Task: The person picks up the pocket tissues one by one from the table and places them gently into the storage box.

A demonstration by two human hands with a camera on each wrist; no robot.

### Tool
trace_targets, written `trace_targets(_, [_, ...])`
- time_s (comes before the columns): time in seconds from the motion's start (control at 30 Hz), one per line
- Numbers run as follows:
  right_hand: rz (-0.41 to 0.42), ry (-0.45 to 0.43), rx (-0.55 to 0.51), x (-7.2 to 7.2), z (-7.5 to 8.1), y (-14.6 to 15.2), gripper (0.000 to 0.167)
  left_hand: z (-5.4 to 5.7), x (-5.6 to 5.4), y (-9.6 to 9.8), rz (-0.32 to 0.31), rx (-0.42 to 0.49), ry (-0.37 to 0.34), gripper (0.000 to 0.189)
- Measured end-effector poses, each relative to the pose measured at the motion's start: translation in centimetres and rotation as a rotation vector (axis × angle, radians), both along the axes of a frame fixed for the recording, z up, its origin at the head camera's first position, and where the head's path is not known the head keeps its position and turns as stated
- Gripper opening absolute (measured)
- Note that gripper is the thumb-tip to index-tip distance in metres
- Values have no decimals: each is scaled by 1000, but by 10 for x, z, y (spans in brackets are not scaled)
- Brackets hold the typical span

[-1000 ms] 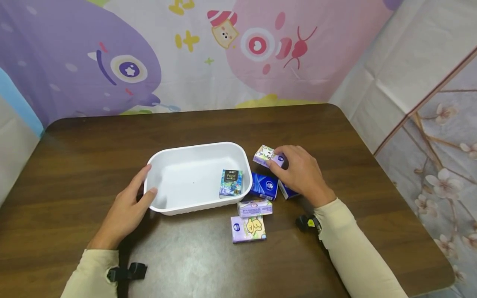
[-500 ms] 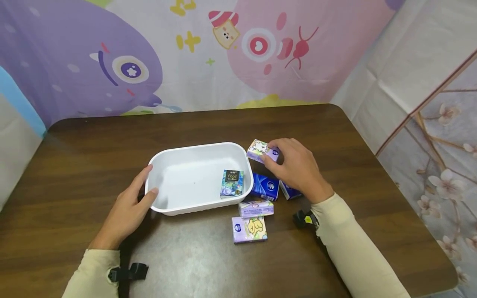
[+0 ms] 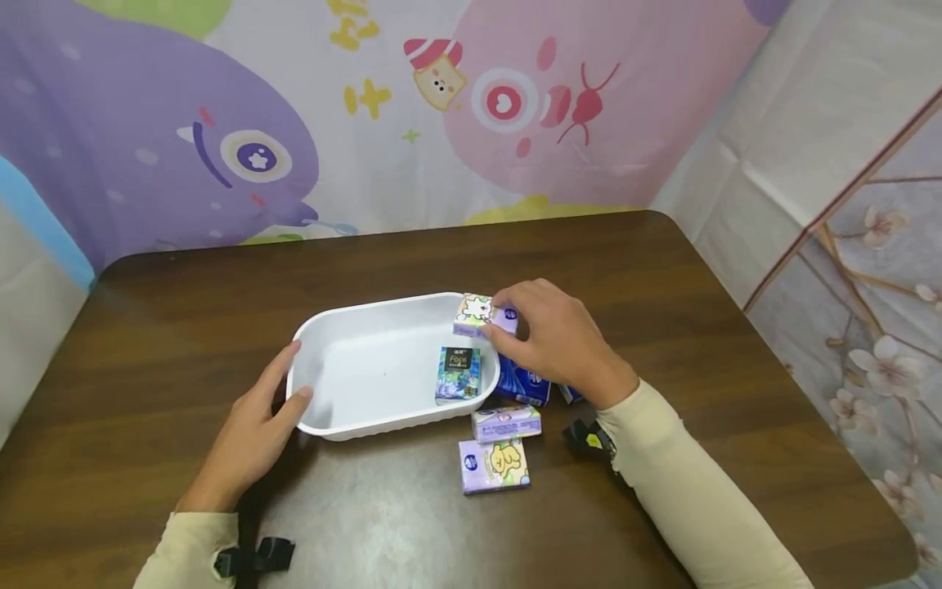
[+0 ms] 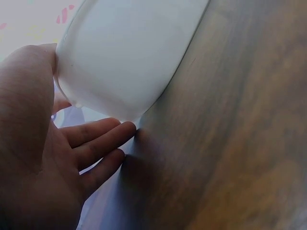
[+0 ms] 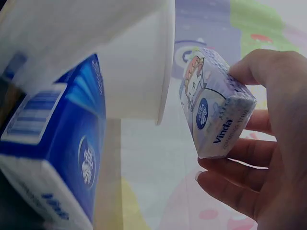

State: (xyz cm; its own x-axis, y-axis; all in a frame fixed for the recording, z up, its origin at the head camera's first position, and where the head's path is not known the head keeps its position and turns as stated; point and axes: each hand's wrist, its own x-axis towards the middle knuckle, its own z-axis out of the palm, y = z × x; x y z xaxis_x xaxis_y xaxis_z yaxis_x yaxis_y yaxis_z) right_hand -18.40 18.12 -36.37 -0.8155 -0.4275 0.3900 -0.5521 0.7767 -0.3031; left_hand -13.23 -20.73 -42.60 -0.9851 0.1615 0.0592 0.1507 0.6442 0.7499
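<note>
A white plastic tray (image 3: 368,425) lies on the table, with one blue-green tissue pack (image 3: 458,375) inside at its right end. My left hand (image 3: 246,425) holds the tray's left end, thumb over the rim and other fingers against the outer wall. In my right hand (image 3: 555,339), a purple tissue pack (image 3: 474,315) with a white cartoon figure is pinched between thumb and fingers, above the tray's far right corner. The right wrist view shows this held pack (image 5: 216,108) apart from the tray wall.
Blue tissue packs (image 3: 524,383) lie right of the tray, one partly hidden under the right hand. Two purple packs (image 3: 506,424) lie near its front right corner. A cartoon-print cloth (image 3: 383,164) hangs behind the brown table (image 3: 383,523).
My right hand has carried the purple pack left, from beside the tray to over its right rim. The left hand and the tray have stayed in place. The head view has tilted slightly.
</note>
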Motion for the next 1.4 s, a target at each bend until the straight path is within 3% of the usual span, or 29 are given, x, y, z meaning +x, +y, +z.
trace_targets(0.33, [193,30,-32,4,-3,-12,35,-2,0,0,8,5,-15,64])
trace_targets(0.7, [299,59,7,9,-12,-24,34,-2,1,1,10,2,-4,64])
trace_targets(1.4, [212,25,179,15,-20,-30,36,-4,1,1,4,-3,18,64])
